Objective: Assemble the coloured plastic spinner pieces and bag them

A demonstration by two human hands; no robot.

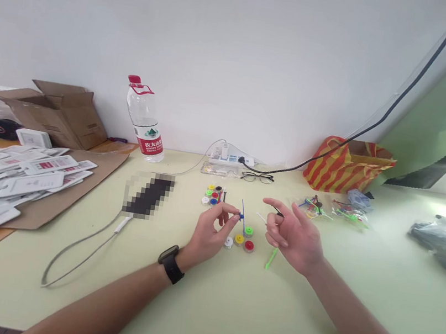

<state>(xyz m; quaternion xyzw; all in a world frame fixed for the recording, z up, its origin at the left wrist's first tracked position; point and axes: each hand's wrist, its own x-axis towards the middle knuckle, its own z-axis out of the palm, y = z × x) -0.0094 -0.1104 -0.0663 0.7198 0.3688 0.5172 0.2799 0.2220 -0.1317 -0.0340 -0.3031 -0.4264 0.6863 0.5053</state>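
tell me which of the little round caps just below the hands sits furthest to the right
The small red round plastic cap. It lies right of the yellow cap, the white cap and the green cap, below the open right hand.

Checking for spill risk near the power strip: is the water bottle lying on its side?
No, the water bottle stands upright by the wall, red cap on top, left of the power strip.

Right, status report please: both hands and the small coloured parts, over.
Left hand pinching blue stick piece. Right hand open, palm up, thin dark piece at its fingers. Coloured round caps between the hands; green stick beside.
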